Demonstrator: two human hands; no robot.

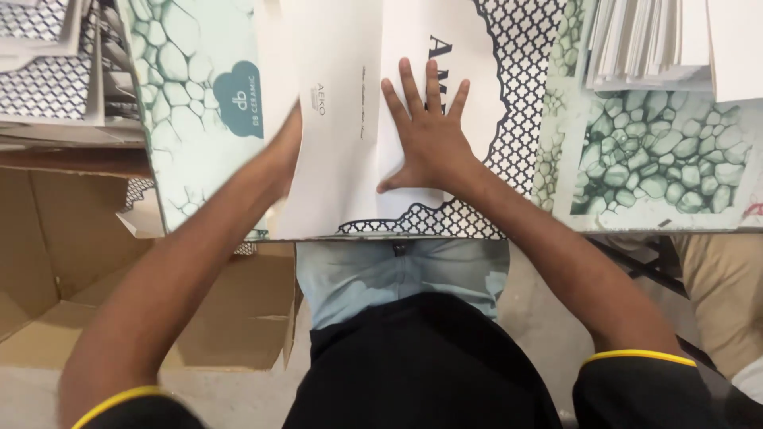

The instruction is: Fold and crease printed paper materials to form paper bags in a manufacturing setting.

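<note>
A flat white carton sheet with a black lattice border lies on the table in front of me. My right hand presses flat on its white middle, fingers spread. A white flap of the sheet stands folded up at the left. My left hand is tucked behind and under this flap, mostly hidden by it.
A green-veined printed sheet covers the table to the left and right. Stacks of flat white cartons sit at the back right, lattice-printed ones at the back left. An open brown cardboard box stands on the floor at my left.
</note>
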